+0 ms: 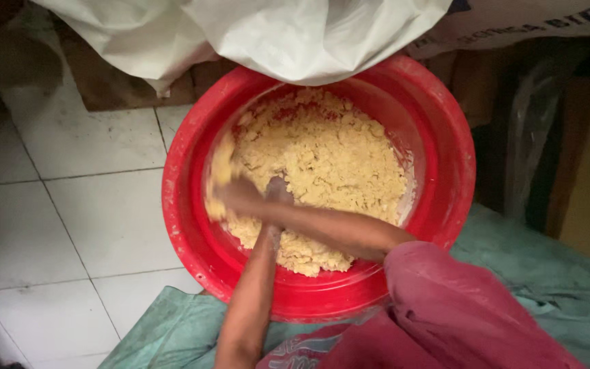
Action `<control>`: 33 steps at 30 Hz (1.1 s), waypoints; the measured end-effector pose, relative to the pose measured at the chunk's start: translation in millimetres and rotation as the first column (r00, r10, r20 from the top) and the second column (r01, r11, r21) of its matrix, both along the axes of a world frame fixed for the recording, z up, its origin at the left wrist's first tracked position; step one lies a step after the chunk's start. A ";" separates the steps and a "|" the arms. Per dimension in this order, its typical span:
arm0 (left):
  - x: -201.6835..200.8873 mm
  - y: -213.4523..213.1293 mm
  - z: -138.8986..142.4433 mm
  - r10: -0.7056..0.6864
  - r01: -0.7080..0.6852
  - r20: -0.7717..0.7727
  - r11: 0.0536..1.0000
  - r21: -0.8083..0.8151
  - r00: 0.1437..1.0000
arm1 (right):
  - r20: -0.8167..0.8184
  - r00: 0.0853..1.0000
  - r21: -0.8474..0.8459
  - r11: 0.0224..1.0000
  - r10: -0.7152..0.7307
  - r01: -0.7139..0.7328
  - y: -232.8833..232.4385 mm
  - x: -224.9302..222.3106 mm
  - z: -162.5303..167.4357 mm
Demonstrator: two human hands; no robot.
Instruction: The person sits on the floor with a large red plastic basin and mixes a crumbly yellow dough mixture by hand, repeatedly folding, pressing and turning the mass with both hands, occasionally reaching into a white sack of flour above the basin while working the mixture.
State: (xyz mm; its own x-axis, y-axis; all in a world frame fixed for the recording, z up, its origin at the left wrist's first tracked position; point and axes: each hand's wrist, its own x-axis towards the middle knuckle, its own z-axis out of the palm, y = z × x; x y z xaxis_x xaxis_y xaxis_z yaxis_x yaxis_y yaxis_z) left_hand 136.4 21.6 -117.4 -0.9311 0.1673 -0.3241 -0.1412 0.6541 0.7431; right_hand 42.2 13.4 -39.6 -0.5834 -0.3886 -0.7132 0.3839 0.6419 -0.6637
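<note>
both your hands are down in the crumbly pale yellow dough [322, 160] filling the round red plastic basin [445, 137]. your right hand [223, 178] is blurred and dough-coated, your left hand [278, 191] crosses beneath it; i cannot tell how either's fingers are set.

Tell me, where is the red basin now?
The red basin sits centre of the head view on the tiled floor, under a white sack.
</note>
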 end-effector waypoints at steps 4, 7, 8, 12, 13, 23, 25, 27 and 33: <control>-12.0 1.8 8.3 -0.011 0.010 -0.049 1.000 -0.015 0.999 | -0.019 0.983 -0.099 0.978 0.185 -0.186 14.0 -2.8 11.5; -21.0 8.7 13.4 -0.042 0.039 -0.093 0.999 -0.032 0.995 | -0.064 0.997 -0.103 0.994 0.039 -0.045 46.9 -62.8 21.2; -22.6 9.8 13.9 -0.046 0.041 -0.110 0.998 -0.044 0.993 | -0.082 0.991 -0.105 0.989 -0.110 0.101 65.3 -84.3 27.5; -24.7 11.1 22.4 -0.112 0.093 -0.220 0.991 -0.093 0.969 | 0.031 0.561 -0.355 0.515 -0.827 0.780 174.5 -112.0 49.7; -25.0 11.2 24.6 -0.106 0.089 -0.222 0.992 -0.089 0.969 | 0.105 0.388 -0.416 0.313 -0.916 0.854 203.7 -102.1 53.6; -31.2 13.1 24.1 -0.035 0.030 -0.115 0.999 -0.037 0.993 | 0.258 -0.031 -0.403 -0.136 -0.966 0.905 254.4 -70.3 25.8; -31.8 14.3 21.7 -0.076 0.066 -0.092 0.992 -0.110 0.993 | 0.171 0.204 -0.406 0.120 -0.964 0.906 205.7 -101.5 18.4; -30.0 13.9 20.3 -0.095 0.087 -0.058 0.987 -0.135 0.994 | 0.044 0.561 -0.347 0.514 -0.827 0.785 139.9 -106.4 17.8; -17.5 5.2 21.2 0.002 -0.001 -0.034 1.000 0.011 0.999 | -0.130 0.949 -0.230 0.922 0.288 -0.312 16.5 1.3 16.9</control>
